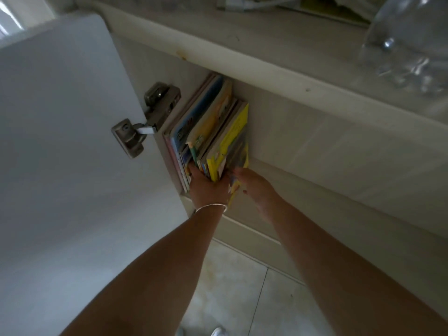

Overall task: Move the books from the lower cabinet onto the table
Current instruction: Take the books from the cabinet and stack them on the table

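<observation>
Yellow, blue and pale covers show on the books (pixel 213 132), which stand upright in a tight row inside the lower cabinet (pixel 315 132), packed against its left wall just beside the hinge (pixel 148 117). The white cabinet door (pixel 60 117) is swung wide open to the left. Both bare arms reach down into the opening. The left hand (pixel 208 187), with a thin silver bracelet (pixel 211 206) on its wrist, is at the near bottom edges of the books; its fingers (pixel 194 169) push in among the spines and curl around a group of them. The right hand (pixel 252 183) is just beside it, against the yellow book (pixel 232 141) at the right end of the row; it is blurred, and whether its fingers are apart or clamped on that book cannot be told. Above the cabinet runs the pale counter (pixel 278 44), where a clear glass vessel (pixel 409 42) stands at the right and some blurred clutter lies along the back edge. Below, light floor tiles (pixel 230 287) show between the forearms.
</observation>
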